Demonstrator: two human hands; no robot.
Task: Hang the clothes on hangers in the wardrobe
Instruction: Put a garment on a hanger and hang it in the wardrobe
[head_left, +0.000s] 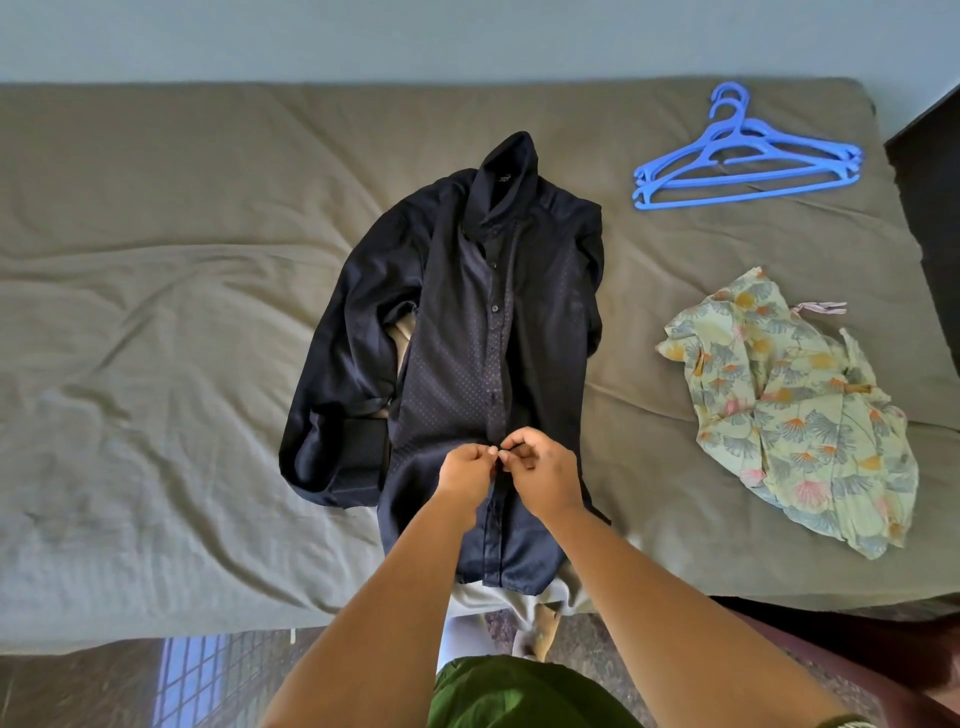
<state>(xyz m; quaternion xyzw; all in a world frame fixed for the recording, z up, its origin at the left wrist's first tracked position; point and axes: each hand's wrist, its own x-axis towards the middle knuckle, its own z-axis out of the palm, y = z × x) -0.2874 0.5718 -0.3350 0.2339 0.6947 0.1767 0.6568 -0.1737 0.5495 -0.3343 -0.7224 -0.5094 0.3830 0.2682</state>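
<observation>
Dark navy shirt (467, 332) lies flat on the bed (156, 312), collar twd the far side, hem nr the person. Small label inside the collar, too small to read. L hand (467, 470) & R hand (543, 475) meet at the button placket low on the shirt, both w/ fingers curled, pinching the fabric edge, prob. at a button. Blue hangers (743, 156) stacked at far right of bed, well apart from the hands. Floral garment (795, 410) crumpled to the right of the shirt, below the hangers. Pale cloth (524, 600) shows under the shirt's hem.
</observation>
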